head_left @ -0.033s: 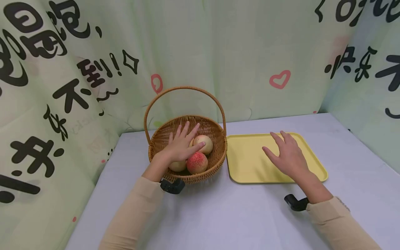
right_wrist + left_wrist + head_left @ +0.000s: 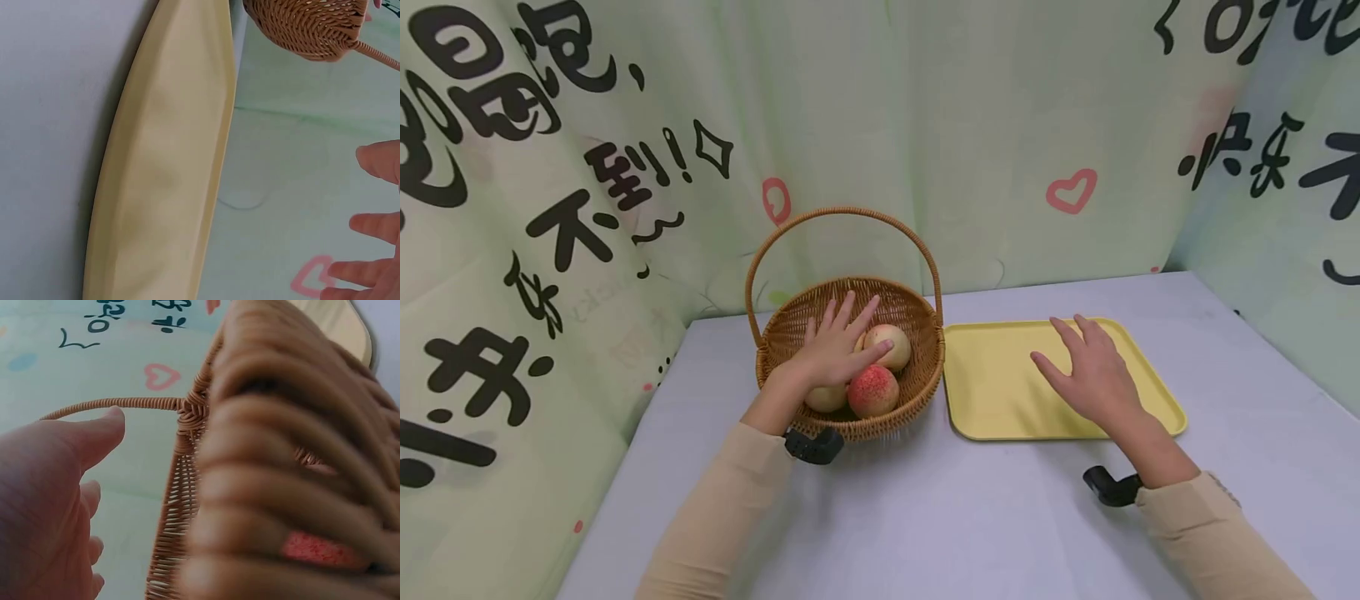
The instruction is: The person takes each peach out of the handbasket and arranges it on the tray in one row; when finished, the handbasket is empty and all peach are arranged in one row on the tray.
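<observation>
Over the brown wicker basket [image 2: 797, 329] hovers my left hand [image 2: 835, 357], fingers spread and holding nothing. In the basket lie a red-speckled peach [image 2: 874, 393] and paler round fruits, one of them a cream peach [image 2: 897, 348] on the right and another pale fruit [image 2: 826, 400] at lower left. My left hand partly hides the fruit. The left wrist view shows the basket's woven rim [image 2: 250, 487] close to the camera, apart from the thumb [image 2: 103, 434]. My right hand [image 2: 1093, 375] hangs above the yellow tray [image 2: 992, 383] with its fingers extended and nothing in it.
The basket's tall arched handle [image 2: 847, 210] rises behind the left hand. The tray lies flat on the white tablecloth [image 2: 940, 517], right of the basket. A pale green curtain [image 2: 985, 150] with black writing and hearts hangs around the table's back and sides.
</observation>
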A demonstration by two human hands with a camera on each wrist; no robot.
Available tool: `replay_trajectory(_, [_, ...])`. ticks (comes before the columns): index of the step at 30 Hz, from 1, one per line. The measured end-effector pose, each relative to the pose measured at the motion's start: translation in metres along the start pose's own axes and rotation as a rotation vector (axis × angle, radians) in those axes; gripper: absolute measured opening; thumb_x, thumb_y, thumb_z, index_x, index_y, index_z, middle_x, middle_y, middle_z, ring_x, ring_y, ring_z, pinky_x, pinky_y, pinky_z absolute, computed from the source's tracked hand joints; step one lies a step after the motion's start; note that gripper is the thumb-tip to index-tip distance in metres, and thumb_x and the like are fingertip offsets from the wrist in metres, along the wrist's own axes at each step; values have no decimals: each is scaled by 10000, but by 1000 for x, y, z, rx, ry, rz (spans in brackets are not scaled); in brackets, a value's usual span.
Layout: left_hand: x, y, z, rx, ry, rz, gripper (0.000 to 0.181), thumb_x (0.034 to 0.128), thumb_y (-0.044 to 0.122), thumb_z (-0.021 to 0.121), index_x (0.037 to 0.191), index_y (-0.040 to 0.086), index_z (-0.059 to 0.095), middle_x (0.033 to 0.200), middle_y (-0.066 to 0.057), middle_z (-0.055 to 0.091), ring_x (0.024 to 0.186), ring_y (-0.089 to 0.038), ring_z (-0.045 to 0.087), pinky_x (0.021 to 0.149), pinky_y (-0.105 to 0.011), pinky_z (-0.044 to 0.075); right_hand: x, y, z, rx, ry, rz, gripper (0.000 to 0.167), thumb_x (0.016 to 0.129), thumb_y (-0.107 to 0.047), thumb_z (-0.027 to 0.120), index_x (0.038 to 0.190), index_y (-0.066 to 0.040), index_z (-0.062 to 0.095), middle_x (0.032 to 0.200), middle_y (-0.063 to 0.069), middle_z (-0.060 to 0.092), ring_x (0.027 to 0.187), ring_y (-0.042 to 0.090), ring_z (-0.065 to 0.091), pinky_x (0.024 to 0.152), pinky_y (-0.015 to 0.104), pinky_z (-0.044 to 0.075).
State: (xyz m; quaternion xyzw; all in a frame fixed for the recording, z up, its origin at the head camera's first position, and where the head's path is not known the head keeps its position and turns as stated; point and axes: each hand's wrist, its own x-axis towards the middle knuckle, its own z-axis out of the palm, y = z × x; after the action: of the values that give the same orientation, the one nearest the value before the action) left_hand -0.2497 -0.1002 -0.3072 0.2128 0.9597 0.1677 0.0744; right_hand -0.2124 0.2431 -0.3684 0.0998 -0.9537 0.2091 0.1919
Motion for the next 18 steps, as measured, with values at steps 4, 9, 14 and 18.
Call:
replay_trajectory(4, [6, 0, -9, 9, 2, 30, 708, 923, 589, 305, 1480, 280, -4, 1514, -115, -100, 1355, -361, -87, 1025, -595, -18, 0, 11, -4, -2, 1, 22, 572, 904, -342, 539, 1304, 49, 419, 1305, 360, 319, 1177, 515, 298, 905, 628, 278])
replay_trajectory(9, [19, -1, -23, 35, 25, 70, 695, 922, 588, 316, 1480, 294, 24, 1523, -87, -59, 1360, -346, -72, 1035, -579, -5, 0, 29, -10, 16, -17, 80, 585, 913, -347, 526, 1300, 75, 408, 1290, 370, 328, 1164, 531, 302, 911, 633, 262])
replay_trajectory(14, [30, -5, -31, 67, 5, 55, 712, 905, 625, 300, 1477, 310, 17, 1525, -59, -70, 1364, -324, -74, 1040, -571, 5, -3, 50, -16, 30, -67, 164, 643, 921, -380, 506, 1340, 84, 353, 1304, 366, 312, 1180, 528, 278, 909, 643, 254])
replay_trajectory(18, [37, -10, -30, -9, -19, 54, 732, 906, 602, 347, 1479, 291, 13, 1522, -63, -90, 1361, -328, -83, 1049, -555, 17, -6, 64, -19, 39, -99, 223, 690, 922, -418, 488, 1359, 88, 318, 1303, 372, 302, 1182, 530, 268, 909, 645, 251])
